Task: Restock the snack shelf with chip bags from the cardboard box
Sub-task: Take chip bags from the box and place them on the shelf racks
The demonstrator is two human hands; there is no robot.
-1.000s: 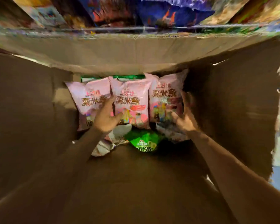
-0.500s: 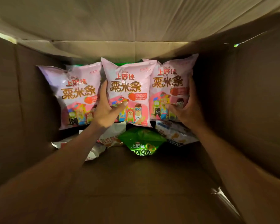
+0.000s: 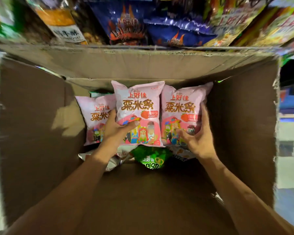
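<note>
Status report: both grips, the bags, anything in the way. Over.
Left grip holds middle pink bag; right grip holds right pink bag. Both inside cardboard box; third pink bag loose at left. Far flap overhangs them.

Three pink bags (image 3: 97, 114) (image 3: 137, 106) (image 3: 181, 102), one green bag (image 3: 151, 158), one cardboard box (image 3: 41, 124), two hands (image 3: 115, 131) (image 3: 200, 141)

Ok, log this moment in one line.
left hand: grips middle pink bag | right hand: grips right pink bag | left pink bag: in cardboard box
</note>
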